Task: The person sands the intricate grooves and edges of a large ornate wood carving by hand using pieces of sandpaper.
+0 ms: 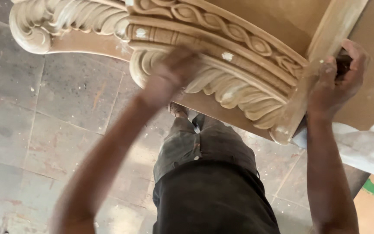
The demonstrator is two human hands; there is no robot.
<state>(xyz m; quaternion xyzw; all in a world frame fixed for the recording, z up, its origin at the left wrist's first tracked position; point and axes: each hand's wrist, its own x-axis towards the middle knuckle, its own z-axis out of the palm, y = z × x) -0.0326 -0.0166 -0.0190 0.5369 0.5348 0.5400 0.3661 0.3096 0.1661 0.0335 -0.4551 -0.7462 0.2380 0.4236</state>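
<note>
Head view: carved wooden piece (pixel 221 56) spans 10 to 2 o'clock, above the tiled floor (pixel 57 112). My right hand (pixel 338 78) is clamped around its edge at 2 o'clock to steady it. My left hand (pixel 169 76) presses the leaf carving at 12; blurred, can't tell its grip.

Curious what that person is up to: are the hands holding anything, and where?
The right hand grips the carved wooden piece by its plain end post. The blurred left hand is on the carved edge; whether it holds anything cannot be told.
</note>
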